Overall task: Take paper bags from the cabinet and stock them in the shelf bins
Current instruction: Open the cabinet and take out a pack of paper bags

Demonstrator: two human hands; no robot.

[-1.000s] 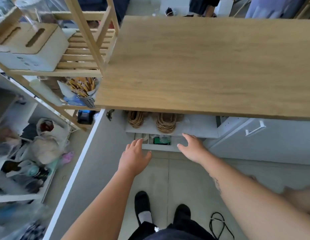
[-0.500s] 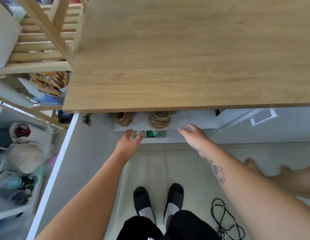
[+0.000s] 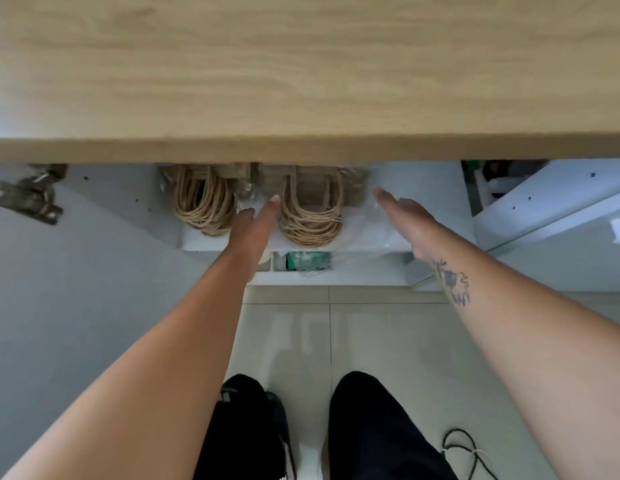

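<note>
Two bundles of brown paper bags lie on the white cabinet shelf (image 3: pixel 197 242) under the wooden countertop, twine handles facing me. The left bundle (image 3: pixel 203 199) and the right bundle (image 3: pixel 310 209) are wrapped in clear plastic. My left hand (image 3: pixel 255 225) reaches between the two bundles with straight fingers, its fingertips at the left edge of the right bundle. My right hand (image 3: pixel 404 216) is stretched flat just right of that bundle, over its plastic wrap. Neither hand holds anything. The bags' bodies are hidden under the countertop.
The wooden countertop (image 3: pixel 301 74) overhangs the cabinet. An open white door with a hinge (image 3: pixel 28 197) stands at the left, another white door (image 3: pixel 551 216) at the right. A green packet (image 3: pixel 307 261) lies on the lower shelf. A black cord (image 3: pixel 468 452) lies on the tiled floor.
I have leaned closer and lower. Both hands moved forward from the shelf's front edge into the cabinet, now flanking the right bundle of bags.
</note>
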